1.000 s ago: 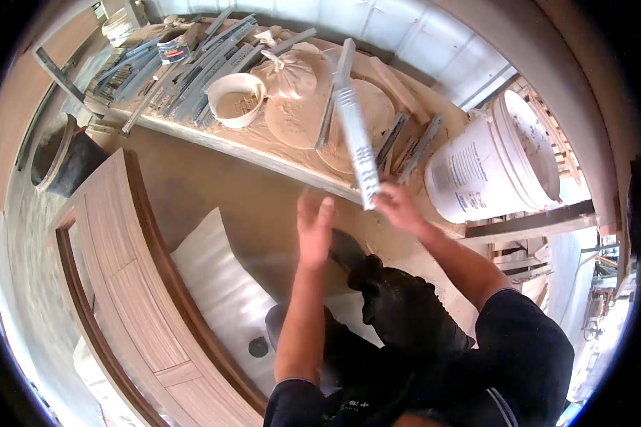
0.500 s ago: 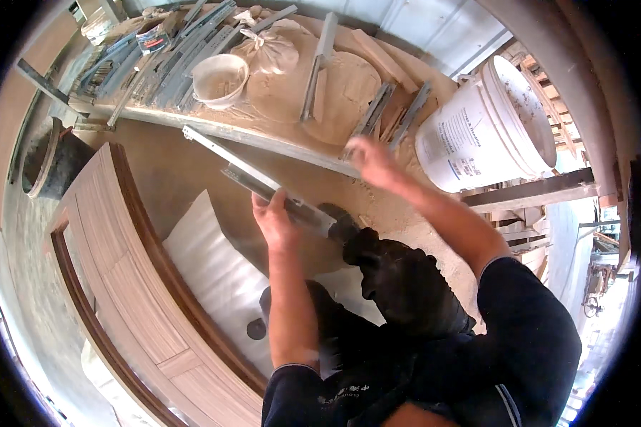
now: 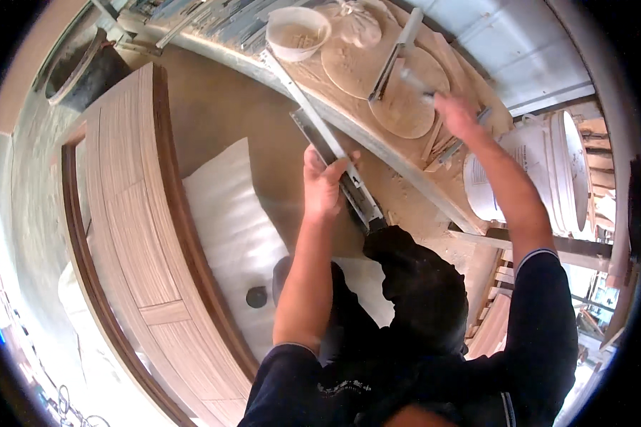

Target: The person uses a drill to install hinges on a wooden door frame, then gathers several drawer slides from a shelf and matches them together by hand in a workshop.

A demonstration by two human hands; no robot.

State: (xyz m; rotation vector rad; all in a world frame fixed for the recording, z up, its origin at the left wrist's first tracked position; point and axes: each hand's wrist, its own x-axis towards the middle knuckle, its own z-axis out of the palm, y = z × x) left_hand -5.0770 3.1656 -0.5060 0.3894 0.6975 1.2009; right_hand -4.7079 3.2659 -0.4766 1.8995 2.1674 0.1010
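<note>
My left hand [image 3: 322,181] is closed around the middle of a long metal drawer slide [image 3: 312,112]. Its slim light rail reaches up to the left toward the bench, and its wider dark channel runs down to my black-clad leg [image 3: 424,292]. Over the bench, my right hand [image 3: 457,115] is stretched out with its fingers pinched on a grey metal piece [image 3: 416,80], smeared by motion, so its exact kind is unclear. Another metal rail [image 3: 395,55] lies propped on the bench just beyond it, and a shorter one [image 3: 465,136] lies beneath the right hand.
The dusty bench [image 3: 246,65] bears a white bowl [image 3: 299,35], a tied bag [image 3: 360,25] and several metal strips. A white bucket [image 3: 523,174] lies on its side at right. Wood-grain panel [image 3: 149,235], white sheet [image 3: 228,206] and black bucket [image 3: 85,71] are at left.
The view has shifted, sliding the scene. My right hand has moved farther out over the bench, with the blurred grey piece in it. My left hand still grips the drawer slide, now steeper.
</note>
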